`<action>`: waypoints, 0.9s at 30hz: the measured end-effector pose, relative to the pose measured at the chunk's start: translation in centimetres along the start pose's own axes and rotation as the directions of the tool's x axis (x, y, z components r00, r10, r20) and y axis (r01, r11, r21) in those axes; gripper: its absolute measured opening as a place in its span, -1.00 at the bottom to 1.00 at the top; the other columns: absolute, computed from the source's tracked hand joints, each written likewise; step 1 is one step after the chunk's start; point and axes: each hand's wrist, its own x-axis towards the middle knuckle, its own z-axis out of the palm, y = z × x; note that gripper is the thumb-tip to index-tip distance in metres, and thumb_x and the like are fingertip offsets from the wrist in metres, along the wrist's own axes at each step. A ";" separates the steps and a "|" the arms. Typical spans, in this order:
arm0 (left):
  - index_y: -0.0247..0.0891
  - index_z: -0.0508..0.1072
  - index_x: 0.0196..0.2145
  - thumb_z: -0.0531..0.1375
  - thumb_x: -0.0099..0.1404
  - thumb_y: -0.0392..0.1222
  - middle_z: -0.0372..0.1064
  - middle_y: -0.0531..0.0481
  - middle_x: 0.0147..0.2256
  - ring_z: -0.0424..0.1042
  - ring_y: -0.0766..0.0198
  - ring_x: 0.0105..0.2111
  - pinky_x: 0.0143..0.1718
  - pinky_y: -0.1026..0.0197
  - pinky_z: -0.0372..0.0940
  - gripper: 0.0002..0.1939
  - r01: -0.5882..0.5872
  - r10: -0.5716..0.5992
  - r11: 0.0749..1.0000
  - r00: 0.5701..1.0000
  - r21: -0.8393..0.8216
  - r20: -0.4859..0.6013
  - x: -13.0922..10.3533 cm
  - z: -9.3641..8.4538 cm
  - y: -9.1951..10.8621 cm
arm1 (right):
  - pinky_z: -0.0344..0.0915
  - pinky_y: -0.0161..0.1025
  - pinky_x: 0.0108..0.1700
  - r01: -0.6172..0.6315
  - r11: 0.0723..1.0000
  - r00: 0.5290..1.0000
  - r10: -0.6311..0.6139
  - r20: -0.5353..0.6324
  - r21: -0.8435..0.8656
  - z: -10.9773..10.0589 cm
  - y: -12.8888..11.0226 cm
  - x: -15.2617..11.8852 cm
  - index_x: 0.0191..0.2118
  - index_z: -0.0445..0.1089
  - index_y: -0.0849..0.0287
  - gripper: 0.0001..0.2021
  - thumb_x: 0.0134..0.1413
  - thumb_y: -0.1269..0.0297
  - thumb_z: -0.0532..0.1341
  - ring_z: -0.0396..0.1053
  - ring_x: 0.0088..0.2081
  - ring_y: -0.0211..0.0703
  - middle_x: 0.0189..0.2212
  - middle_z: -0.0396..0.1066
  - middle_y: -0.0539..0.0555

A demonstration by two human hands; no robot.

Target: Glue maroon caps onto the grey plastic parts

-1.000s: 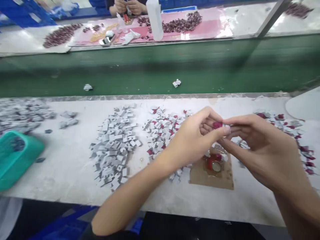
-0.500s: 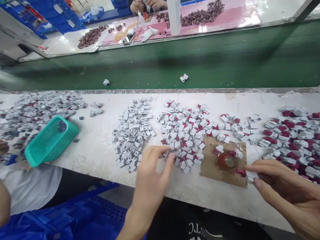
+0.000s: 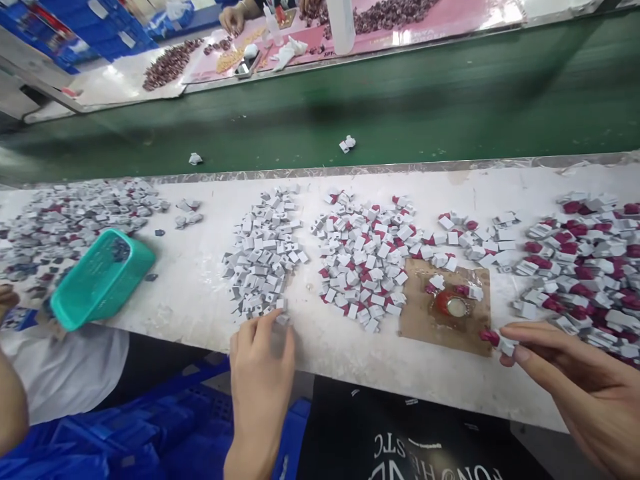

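Note:
My right hand (image 3: 565,367) pinches a small grey plastic piece (image 3: 507,346) with a dark red part on its end, just past the front right corner of a brown cardboard square (image 3: 420,320). On that cardboard sit a red, round-topped holder with wet-looking glue (image 3: 456,307) and a few grey-and-red pieces (image 3: 475,293). My left hand (image 3: 260,373) rests at the front of a pile of plain grey pieces (image 3: 265,253). Its thumb and forefinger are apart, fingertips touching the pile's edge. Between the hands lies a pile of grey-and-red pieces (image 3: 363,260).
A larger grey-and-red heap (image 3: 585,267) lies at the right. At the left stand a teal basket (image 3: 103,280) and another heap (image 3: 95,207), beside a neighbour's arm (image 3: 10,400). Behind runs a green belt (image 3: 280,127) with two small bits; across it a co-worker's hand (image 3: 233,20) shows.
My left hand has moved left, from the grey-and-red pile to the plain grey pile. My right hand keeps its piece, whose red end now points left. The whole view has shifted slightly.

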 end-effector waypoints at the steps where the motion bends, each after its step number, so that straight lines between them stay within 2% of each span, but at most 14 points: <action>1: -0.20 0.60 0.14 0.14 0.62 -0.10 0.59 -0.25 -0.05 0.59 -0.22 -0.01 0.09 -0.18 0.49 -0.69 -0.017 0.017 1.000 1.000 -0.010 0.000 0.0 0.2 -0.2 | 0.69 -0.28 -0.24 -0.035 0.999 0.999 0.035 -0.004 0.018 0.0 -0.1 0.1 -0.14 0.85 -0.11 -0.74 0.15 -0.08 0.66 0.76 -0.09 0.08 -0.09 0.81 0.09; 4: -0.18 0.58 0.05 0.13 0.61 -0.08 0.60 -0.22 -0.14 0.58 -0.22 -0.08 0.04 -0.16 0.49 -0.74 -0.059 0.058 0.997 0.998 -0.043 -0.008 0.4 0.5 -0.5 | 0.68 -0.27 -0.25 -0.063 0.994 0.997 0.066 -0.030 0.093 0.4 -0.8 0.4 -0.20 0.85 -0.08 -0.72 0.09 -0.09 0.69 0.75 -0.12 0.05 -0.13 0.81 0.11; 8: -0.10 0.53 -0.08 0.18 0.62 0.02 0.59 -0.21 -0.15 0.57 -0.24 -0.07 0.02 -0.16 0.47 -0.80 -0.083 0.084 0.995 0.996 -0.057 0.014 0.9 0.7 -0.6 | 0.68 -0.19 -0.22 0.090 0.994 0.993 -0.086 -0.081 0.054 1.8 -2.7 0.9 -0.16 0.84 -0.07 -0.93 0.28 0.14 0.62 0.73 -0.13 0.02 -0.14 0.77 0.11; 9: -0.09 0.53 -0.08 0.20 0.62 0.02 0.59 -0.22 -0.14 0.57 -0.25 -0.05 0.02 -0.16 0.47 -0.81 -0.092 0.094 0.993 0.995 -0.070 0.028 0.9 0.8 -0.6 | 0.69 -0.17 -0.19 0.138 0.990 0.987 -0.135 -0.089 0.031 2.3 -3.1 0.9 -0.16 0.83 -0.07 -0.97 0.31 0.20 0.59 0.73 -0.13 0.02 -0.15 0.77 0.11; 11: -0.11 0.54 -0.06 0.25 0.59 0.01 0.60 -0.21 -0.12 0.58 -0.22 -0.07 0.00 -0.14 0.48 -0.83 -0.109 0.116 0.987 0.991 -0.116 0.061 1.0 1.2 -0.6 | 0.72 -0.13 -0.11 0.220 0.976 0.972 -0.219 -0.090 0.001 3.3 -3.9 0.8 -0.16 0.83 -0.06 -0.93 0.35 0.29 0.54 0.74 -0.10 0.02 -0.15 0.76 0.10; 15: -0.13 0.60 0.04 0.31 0.54 -0.03 0.57 -0.08 -0.21 0.56 -0.05 -0.26 -0.15 -0.03 0.48 -0.78 -0.093 0.114 0.978 0.988 -0.187 0.105 0.9 1.8 -0.1 | 0.75 -0.11 -0.05 0.288 0.958 0.956 -0.288 -0.062 -0.012 4.3 -4.1 0.4 -0.11 0.81 -0.05 -0.87 0.41 0.38 0.50 0.74 -0.06 0.01 -0.12 0.76 0.10; 19: -0.09 0.64 0.00 0.31 0.53 -0.07 0.54 0.01 -0.23 0.54 0.08 -0.33 -0.18 0.04 0.46 -0.83 -0.060 0.104 0.951 0.986 -0.305 0.129 0.9 1.4 1.7 | 0.74 -0.11 -0.03 0.306 0.952 0.950 -0.307 -0.056 -0.022 4.2 -3.7 0.1 -0.07 0.81 -0.08 -0.81 0.43 0.42 0.49 0.74 -0.02 0.00 -0.09 0.76 0.08; 22: -0.07 0.63 -0.01 0.34 0.53 -0.09 0.55 0.03 -0.20 0.59 0.10 -0.27 -0.13 0.06 0.48 -0.86 -0.018 0.107 0.904 0.977 -0.427 0.186 0.7 1.0 3.6 | 0.74 -0.07 -0.04 0.316 0.948 0.947 -0.318 -0.047 -0.036 4.1 -3.6 0.0 -0.06 0.81 -0.09 -0.81 0.43 0.42 0.49 0.74 -0.01 0.04 -0.08 0.77 0.08; 27: -0.07 0.64 0.02 0.38 0.52 -0.12 0.61 0.03 -0.13 0.64 0.12 -0.16 -0.02 0.08 0.56 -0.84 0.138 0.051 0.759 0.962 -0.636 0.269 0.2 0.7 6.1 | 0.71 -0.05 -0.05 0.331 0.940 0.941 -0.335 -0.044 -0.085 4.3 -3.6 0.3 -0.10 0.80 -0.06 -0.84 0.44 0.40 0.48 0.75 -0.07 0.03 -0.11 0.77 0.09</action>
